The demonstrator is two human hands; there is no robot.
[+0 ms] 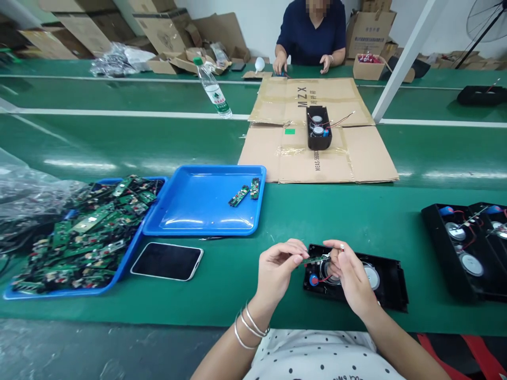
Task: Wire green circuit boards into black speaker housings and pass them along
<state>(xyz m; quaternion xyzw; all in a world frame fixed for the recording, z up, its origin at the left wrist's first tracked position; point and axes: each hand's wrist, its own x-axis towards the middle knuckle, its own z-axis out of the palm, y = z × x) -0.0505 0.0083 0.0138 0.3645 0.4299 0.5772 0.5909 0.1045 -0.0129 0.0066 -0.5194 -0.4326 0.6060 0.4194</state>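
Between thumb and fingers, my left hand (279, 266) pinches one end of a small green circuit board (315, 259). My right hand (351, 274) is closed at the board's other end, with a small white connector showing at its fingertips. Both hands are over a black speaker housing (390, 282) that lies on the green table. Inside the housing are a round silver speaker (371, 276), another partly hidden by my right hand, and a blue-and-red part (313, 279) with a red wire.
Circuit boards fill a blue tray (138, 248) at left; a second blue tray (198, 203) holds two. A phone (167, 261) lies nearby. More black housings (447, 253) stand right. Ahead are flattened cardboard (269, 153) with a housing, a bottle (216, 94), and a person (312, 31).
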